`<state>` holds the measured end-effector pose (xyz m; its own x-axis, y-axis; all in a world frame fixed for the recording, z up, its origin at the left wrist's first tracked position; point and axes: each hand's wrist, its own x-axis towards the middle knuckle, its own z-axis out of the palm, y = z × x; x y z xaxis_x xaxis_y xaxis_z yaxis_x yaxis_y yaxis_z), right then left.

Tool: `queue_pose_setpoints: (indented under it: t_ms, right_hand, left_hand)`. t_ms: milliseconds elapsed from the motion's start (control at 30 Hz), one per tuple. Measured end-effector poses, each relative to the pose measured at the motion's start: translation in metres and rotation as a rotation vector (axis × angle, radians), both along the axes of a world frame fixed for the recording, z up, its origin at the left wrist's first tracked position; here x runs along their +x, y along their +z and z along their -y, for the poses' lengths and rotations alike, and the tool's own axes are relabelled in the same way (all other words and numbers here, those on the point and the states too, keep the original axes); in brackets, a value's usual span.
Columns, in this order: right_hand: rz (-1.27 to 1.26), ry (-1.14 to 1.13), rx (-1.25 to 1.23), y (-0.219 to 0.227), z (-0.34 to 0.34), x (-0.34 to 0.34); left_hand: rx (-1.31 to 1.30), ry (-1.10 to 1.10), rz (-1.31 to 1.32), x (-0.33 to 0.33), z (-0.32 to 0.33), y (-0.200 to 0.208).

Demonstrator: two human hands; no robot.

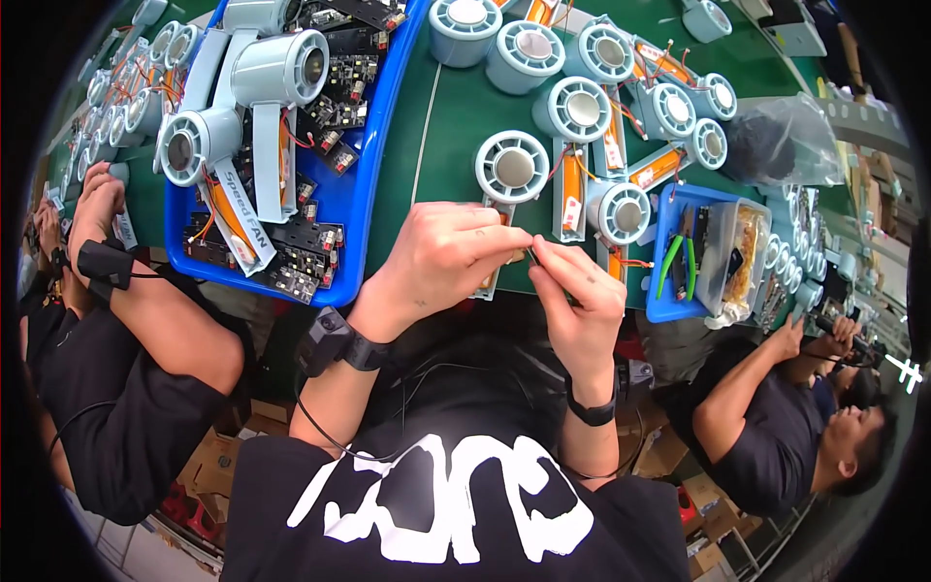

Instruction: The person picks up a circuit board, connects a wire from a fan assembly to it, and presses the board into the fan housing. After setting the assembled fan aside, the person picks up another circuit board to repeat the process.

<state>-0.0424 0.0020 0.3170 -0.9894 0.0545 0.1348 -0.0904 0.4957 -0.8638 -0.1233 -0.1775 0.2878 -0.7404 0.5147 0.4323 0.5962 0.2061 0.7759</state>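
Note:
My left hand [441, 250] and my right hand [582, 296] meet at the fingertips over the near edge of the green table, both closed in a pinch. Between them shows a sliver of something small and dark, mostly covered by the fingers. Just beyond my left hand lies a light-blue handheld fan housing [511, 167] with a round silver-grey centre. Its handle passes under my hands, so its inside is largely hidden. Next to it are more fan housings [573, 109], their opened handles showing orange battery cells [570, 199] and thin red wires.
At left, a blue bin [367, 184] holds black circuit boards [305, 254] with fan housings on top. A smaller blue tray [669, 307] at right contains green-handled pliers [690, 267] and a clear box [729, 257]. Behind it is a plastic bag [790, 136]. Co-workers sit on both sides.

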Motion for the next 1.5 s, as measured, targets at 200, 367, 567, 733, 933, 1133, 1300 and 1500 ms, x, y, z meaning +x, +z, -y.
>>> queue_pose_setpoints:
  t_ms: [200, 367, 567, 733, 933, 1133, 1300, 1500]
  right_hand:
    - [0.061, 0.003, -0.026, -0.002, -0.006, 0.002]
    - [0.262, -0.081, -0.23, 0.001, -0.004, 0.003]
    - [0.327, -0.018, -0.205, 0.007, -0.012, -0.001]
    - [0.323, 0.055, -0.192, 0.01, -0.019, -0.007]
    - [0.101, 0.194, 0.015, 0.013, -0.026, -0.02]
    - [0.278, 0.007, -0.209, 0.023, -0.005, -0.011]
    - [0.418, -0.116, -0.36, 0.031, 0.001, -0.013]
    - [0.424, -0.075, -0.4, 0.036, 0.005, -0.022]
  left_hand:
    - [0.037, -0.014, 0.014, 0.001, -0.002, -0.006]
    - [0.01, 0.011, 0.04, 0.004, -0.003, -0.004]
    - [0.05, -0.007, 0.022, 0.0, -0.002, -0.008]
    - [0.066, -0.057, -0.009, -0.004, -0.001, -0.007]
    - [0.119, -0.058, -0.023, -0.003, -0.006, -0.01]
    - [0.1, 0.068, -0.02, 0.008, -0.001, -0.005]
    - [-0.016, 0.363, 0.012, 0.034, -0.017, 0.01]
    - [-0.102, 0.464, -0.032, 0.034, -0.029, 0.0]
